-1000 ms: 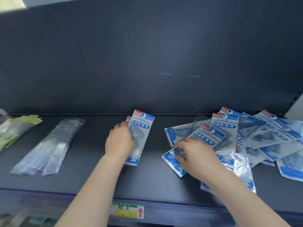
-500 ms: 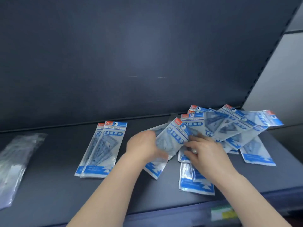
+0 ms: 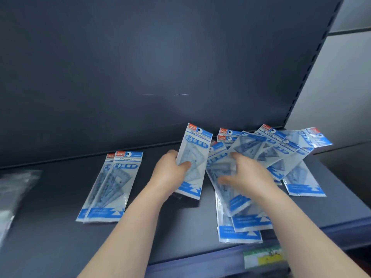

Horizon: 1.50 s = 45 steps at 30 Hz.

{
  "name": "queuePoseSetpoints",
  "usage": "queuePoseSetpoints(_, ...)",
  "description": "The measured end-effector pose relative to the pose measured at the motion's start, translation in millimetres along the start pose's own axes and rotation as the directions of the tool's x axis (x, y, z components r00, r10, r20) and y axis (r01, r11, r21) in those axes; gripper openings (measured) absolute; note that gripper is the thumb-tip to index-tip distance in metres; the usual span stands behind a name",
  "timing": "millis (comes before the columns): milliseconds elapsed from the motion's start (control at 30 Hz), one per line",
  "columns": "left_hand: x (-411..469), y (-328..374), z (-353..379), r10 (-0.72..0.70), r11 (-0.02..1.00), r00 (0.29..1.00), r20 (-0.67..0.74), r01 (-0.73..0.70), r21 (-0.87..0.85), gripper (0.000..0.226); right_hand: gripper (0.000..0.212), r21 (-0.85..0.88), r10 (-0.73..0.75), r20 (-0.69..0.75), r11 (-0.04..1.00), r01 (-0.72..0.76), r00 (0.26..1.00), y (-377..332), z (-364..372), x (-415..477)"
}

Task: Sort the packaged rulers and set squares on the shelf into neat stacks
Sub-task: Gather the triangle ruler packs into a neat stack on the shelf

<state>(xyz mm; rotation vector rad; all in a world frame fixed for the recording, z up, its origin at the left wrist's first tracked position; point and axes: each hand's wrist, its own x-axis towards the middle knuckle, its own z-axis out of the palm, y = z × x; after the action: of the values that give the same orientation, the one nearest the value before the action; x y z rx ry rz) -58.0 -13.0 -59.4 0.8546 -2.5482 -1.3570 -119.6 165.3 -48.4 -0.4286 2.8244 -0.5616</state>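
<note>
The left hand (image 3: 170, 173) pinches one set-square packet (image 3: 192, 161) clear of the shelf (image 3: 50, 227), long axis front to back, roughly parallel to the neat stack (image 3: 112, 187) to its left, on this hand's side. The right hand (image 3: 247, 177) reaches into the loose pile (image 3: 281, 153) — blurred, so whether it grips anything I cannot tell.

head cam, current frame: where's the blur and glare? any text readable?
Head view: right hand and the loose packets at it smear with motion; left hand and its held packet are sharper; "GEOMETRIC" reads on the neat stack; clear bags at the left edge blur; soft sheen on the back panel.
</note>
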Motion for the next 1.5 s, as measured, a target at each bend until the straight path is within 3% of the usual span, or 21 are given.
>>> queuePoseSetpoints(133,0,1,-4,-0.033,0.997,0.997,-0.065,0.028,-0.075,0.015,0.031,0.132,-0.038,-0.061,0.990,0.046,0.997,-1,-4,1)
queuePoseSetpoints(233,-7,-9,-13,0.014,0.996,0.989,-0.149,-0.001,0.085,0.030,0.022,0.163,-0.107,-0.026,0.981,0.110,0.994,-14,-6,-1)
queuePoseSetpoints(400,-22,-48,-58,0.029,0.946,0.944,-0.329,0.081,0.314,0.048,0.031,0.301,-0.222,0.028,0.931,0.204,0.975,-59,14,-6)
queuePoseSetpoints(500,-32,-76,-82,-0.007,0.839,0.959,-0.283,0.160,0.521,0.033,0.039,0.416,-0.297,0.093,0.879,0.234,0.950,-94,35,-12)
queuePoseSetpoints(600,-42,-96,-96,-0.004,0.804,0.963,-0.270,0.163,0.572,0.032,0.052,0.558,-0.300,0.128,0.809,0.181,0.945,-126,60,-16)
queuePoseSetpoints(633,-44,-100,-100,0.004,0.802,0.964,-0.268,0.157,0.576,0.032,0.060,0.504,-0.312,0.126,0.838,0.210,0.942,-134,68,-18)
queuePoseSetpoints(700,-47,-106,-108,0.014,0.787,0.973,-0.232,0.133,0.603,0.033,0.073,0.217,-0.337,0.124,0.927,0.306,0.933,-144,82,-20)
queuePoseSetpoints(733,-48,-109,-112,0.020,0.774,0.978,-0.208,0.116,0.622,0.035,0.068,0.058,-0.366,0.111,0.931,0.361,0.924,-147,87,-22)
queuePoseSetpoints(800,-51,-111,-118,0.018,0.755,0.986,-0.166,0.096,0.649,0.040,0.044,-0.070,-0.399,0.135,0.909,0.410,0.907,-156,95,-26)
queuePoseSetpoints(867,-52,-110,-122,-0.002,0.751,0.990,-0.141,0.095,0.654,0.047,0.034,-0.083,-0.407,0.138,0.904,0.420,0.903,-167,105,-26)
queuePoseSetpoints(1067,-46,-109,-135,-0.011,0.671,0.996,-0.089,0.073,0.738,0.052,0.032,-0.103,-0.466,0.064,0.877,0.470,0.883,-189,114,-18)
queuePoseSetpoints(1167,-36,-98,-135,0.088,0.665,0.990,-0.108,0.022,0.747,0.047,0.034,-0.213,-0.447,-0.085,0.881,0.422,0.891,-164,101,-16)
queuePoseSetpoints(1300,-19,-66,-100,0.220,0.742,0.976,0.012,-0.175,0.647,0.045,0.042,-0.345,-0.373,-0.033,0.875,0.339,0.927,-118,83,-14)
queuePoseSetpoints(1400,-10,-44,-61,0.263,0.737,0.958,0.118,-0.278,0.616,0.051,0.036,-0.208,-0.409,0.037,0.889,0.407,0.912,-81,74,-22)
queuePoseSetpoints(1500,-4,-29,-30,0.203,0.707,0.965,0.167,-0.263,0.657,0.059,0.014,-0.014,-0.474,0.034,0.880,0.474,0.880,-54,63,-31)
